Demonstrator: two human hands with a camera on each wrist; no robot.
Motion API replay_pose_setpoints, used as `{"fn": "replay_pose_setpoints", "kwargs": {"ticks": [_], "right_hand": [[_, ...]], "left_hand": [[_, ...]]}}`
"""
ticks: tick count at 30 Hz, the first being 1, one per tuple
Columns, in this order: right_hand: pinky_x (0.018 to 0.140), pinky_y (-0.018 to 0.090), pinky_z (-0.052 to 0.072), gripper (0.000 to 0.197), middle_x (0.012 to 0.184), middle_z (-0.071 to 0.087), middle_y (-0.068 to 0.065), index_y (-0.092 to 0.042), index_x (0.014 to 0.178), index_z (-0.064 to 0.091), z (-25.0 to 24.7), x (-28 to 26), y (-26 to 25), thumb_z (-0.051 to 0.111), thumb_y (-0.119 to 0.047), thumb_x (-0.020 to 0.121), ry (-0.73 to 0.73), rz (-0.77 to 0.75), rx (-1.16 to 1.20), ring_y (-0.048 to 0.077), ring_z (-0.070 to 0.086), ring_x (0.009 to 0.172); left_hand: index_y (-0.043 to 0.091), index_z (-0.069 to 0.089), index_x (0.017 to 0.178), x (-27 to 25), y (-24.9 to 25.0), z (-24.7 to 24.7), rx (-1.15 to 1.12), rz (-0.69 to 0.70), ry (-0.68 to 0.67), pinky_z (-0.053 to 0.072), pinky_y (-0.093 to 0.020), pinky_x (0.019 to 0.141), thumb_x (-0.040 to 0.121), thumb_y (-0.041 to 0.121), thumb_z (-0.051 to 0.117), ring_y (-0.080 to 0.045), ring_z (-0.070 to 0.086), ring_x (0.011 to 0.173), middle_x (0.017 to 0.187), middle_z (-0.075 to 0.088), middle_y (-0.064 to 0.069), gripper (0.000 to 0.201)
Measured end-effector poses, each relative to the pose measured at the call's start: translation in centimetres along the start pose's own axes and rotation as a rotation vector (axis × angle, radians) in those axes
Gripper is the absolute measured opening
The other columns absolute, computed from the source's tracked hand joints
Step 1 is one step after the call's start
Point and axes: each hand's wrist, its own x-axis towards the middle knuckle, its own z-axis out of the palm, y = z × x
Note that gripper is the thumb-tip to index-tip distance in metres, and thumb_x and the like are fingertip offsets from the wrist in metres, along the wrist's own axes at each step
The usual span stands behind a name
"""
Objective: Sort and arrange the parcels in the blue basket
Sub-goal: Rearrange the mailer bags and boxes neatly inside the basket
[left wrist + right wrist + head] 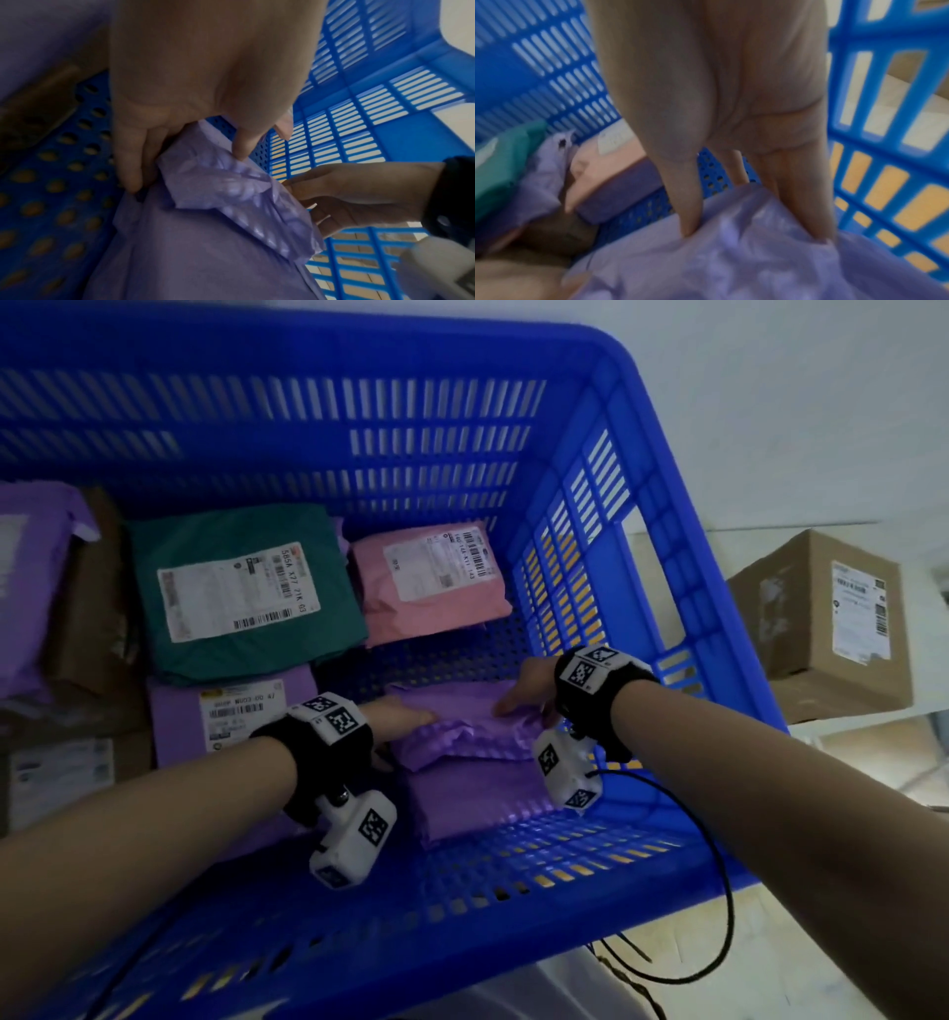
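Observation:
Several parcels lie in the blue basket [308, 367]. A crumpled purple parcel [472, 762] sits near its front right corner. My left hand [411, 719] pinches that parcel's left corner, thumb on top and fingers round the edge; the left wrist view shows this left hand [187, 172] and the purple parcel [231, 203]. My right hand [518, 706] presses on the far right side with straight fingers; the right wrist view shows this right hand [753, 235] denting the purple parcel [731, 263]. Behind lie a green parcel [246, 593], a pink parcel [431, 580] and a labelled purple parcel [231, 716].
More parcels fill the basket's left side: a purple bag [31, 577] and brown cardboard boxes [87, 608]. Bare perforated floor [436, 654] shows between the pink parcel and my hands. Outside, right of the basket, a cardboard box [821, 629] stands on a white shelf.

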Motion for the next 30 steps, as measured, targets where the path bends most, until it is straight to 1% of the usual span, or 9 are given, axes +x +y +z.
{"fn": "replay_pose_setpoints", "kwargs": {"ticks": [5,10,13,16,18,20,23,27,30], "right_hand": [[0.056,0.031,0.045,0.037,0.067,0.051,0.008,-0.005,0.103,0.055,-2.2,-2.5,-0.9,0.067,-0.035,0.085,0.051,-0.027,-0.001,0.02,0.05,0.056],[0.073,0.042,0.052,0.042,0.087,0.06,0.019,-0.001,0.109,0.056,-4.1,-5.0,-1.0,0.068,-0.033,0.085,0.051,-0.03,0.155,0.03,0.058,0.069],[0.079,0.046,0.051,0.043,0.093,0.06,0.023,-0.002,0.101,0.054,-5.3,-6.2,-1.3,0.071,-0.036,0.081,0.114,-0.057,0.205,0.031,0.06,0.069],[0.089,0.051,0.052,0.053,0.104,0.059,0.024,0.0,0.103,0.053,-6.7,-7.5,-1.6,0.077,-0.037,0.074,0.208,-0.078,0.256,0.037,0.066,0.095],[0.086,0.049,0.054,0.057,0.101,0.063,0.024,0.002,0.099,0.056,-7.7,-8.5,-1.8,0.081,-0.04,0.068,0.272,-0.098,0.291,0.037,0.067,0.094],[0.073,0.039,0.055,0.056,0.088,0.065,0.022,0.004,0.095,0.061,-8.4,-9.3,-1.8,0.083,-0.038,0.065,0.344,-0.123,0.354,0.033,0.065,0.078],[0.061,0.037,0.052,0.043,0.08,0.064,0.019,0.005,0.098,0.063,-8.6,-9.2,-2.4,0.082,-0.02,0.068,0.439,-0.201,0.575,0.027,0.059,0.065],[0.058,0.031,0.054,0.019,0.094,0.06,0.018,-0.002,0.097,0.063,-8.3,-8.5,-3.9,0.07,-0.002,0.079,0.371,-0.421,1.03,0.026,0.058,0.07],[0.065,0.034,0.044,0.025,0.092,0.058,0.018,-0.006,0.095,0.062,-7.8,-8.4,-4.9,0.061,-0.031,0.089,0.318,-0.478,1.236,0.026,0.054,0.073]], "left_hand": [[0.011,0.057,0.101,-1.9,1.5,-0.8,-0.046,0.018,0.031,0.046,-0.032,0.062,0.09,0.03,0.058,-0.024,0.054,0.08,0.098,0.056,-0.013,0.023],[0.011,0.047,0.132,-4.7,3.1,-2.6,-0.02,0.121,0.024,0.052,-0.038,0.071,0.086,0.036,0.063,-0.033,0.054,0.117,0.131,0.053,-0.015,0.054],[0.012,0.048,0.132,-6.9,4.4,-3.8,-0.04,0.213,0.036,0.054,-0.035,0.066,0.087,0.036,0.062,-0.032,0.055,0.116,0.134,0.053,-0.015,0.052],[0.016,0.047,0.133,-9.0,5.3,-4.7,-0.118,0.314,0.021,0.056,-0.035,0.073,0.091,0.039,0.055,-0.028,0.057,0.115,0.133,0.055,-0.009,0.049],[0.022,0.049,0.129,-10.1,5.9,-5.2,-0.162,0.372,0.028,0.054,-0.037,0.082,0.092,0.046,0.052,-0.025,0.059,0.113,0.13,0.058,-0.006,0.045],[0.027,0.051,0.125,-11.0,6.5,-5.9,-0.186,0.425,0.072,0.05,-0.035,0.084,0.091,0.053,0.048,-0.024,0.057,0.112,0.129,0.06,-0.004,0.043],[0.021,0.048,0.133,-11.6,7.0,-7.8,-0.195,0.451,0.22,0.045,-0.034,0.086,0.088,0.061,0.044,-0.024,0.052,0.117,0.128,0.054,-0.005,0.061],[0.012,0.052,0.118,-12.2,6.6,-10.2,-0.397,0.423,0.218,0.047,-0.031,0.068,0.086,0.07,0.034,-0.02,0.053,0.075,0.088,0.053,-0.009,0.068],[0.011,0.053,0.117,-12.2,5.7,-11.3,-0.606,0.44,0.233,0.05,-0.033,0.066,0.086,0.069,0.035,-0.023,0.057,0.072,0.087,0.057,-0.015,0.069]]}}
